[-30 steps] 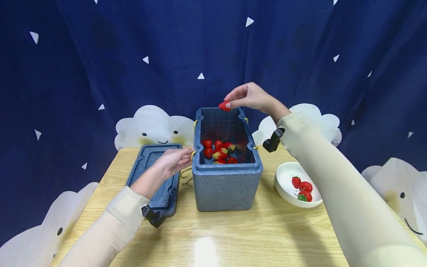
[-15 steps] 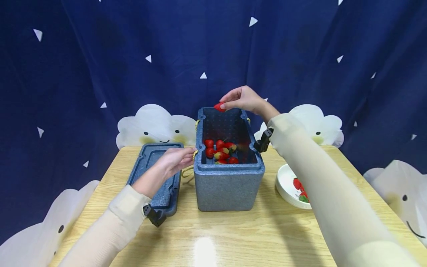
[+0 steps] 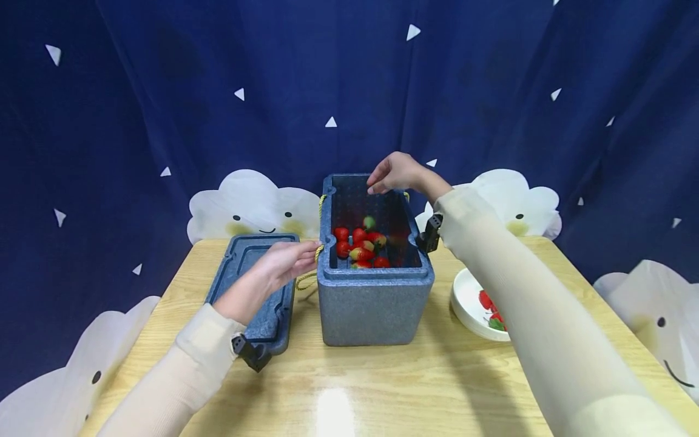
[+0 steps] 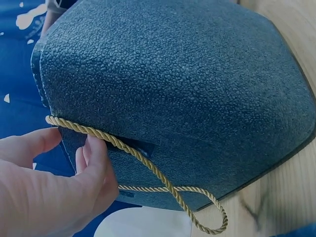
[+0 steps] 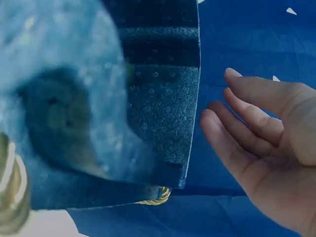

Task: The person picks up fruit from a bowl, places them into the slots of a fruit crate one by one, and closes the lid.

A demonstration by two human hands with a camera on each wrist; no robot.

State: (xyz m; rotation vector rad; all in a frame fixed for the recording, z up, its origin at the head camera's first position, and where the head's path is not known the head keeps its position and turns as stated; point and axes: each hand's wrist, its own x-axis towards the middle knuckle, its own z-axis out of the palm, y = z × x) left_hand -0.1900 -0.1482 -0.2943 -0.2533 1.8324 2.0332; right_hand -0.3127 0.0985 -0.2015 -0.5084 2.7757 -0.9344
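My right hand [image 3: 398, 172] hovers over the back of a dark blue foam box [image 3: 371, 312]. In the right wrist view its thumb and fingers are apart and hold nothing. Beneath it, inside the box, a strawberry [image 3: 369, 223] shows its blurred green top. Several red strawberries [image 3: 363, 254], some with yellowish ends, lie on the box floor. My left hand [image 3: 289, 262] touches the box's left side, fingers loosely bent; in the left wrist view its fingertips meet a twisted gold rope handle [image 4: 155, 170] and the wall around it.
To the left of the box the blue lid [image 3: 246, 267] lies on the wooden table [image 3: 333, 382]. On the right a white bowl [image 3: 471, 315] holds red strawberries [image 3: 497, 321], partly hidden by my right sleeve. A dark blue curtain [image 3: 284, 73] with cloud shapes hangs behind.
My right hand has moved left and down over the box and let go of the strawberry it pinched, which is now inside the box. The left hand stays in place.
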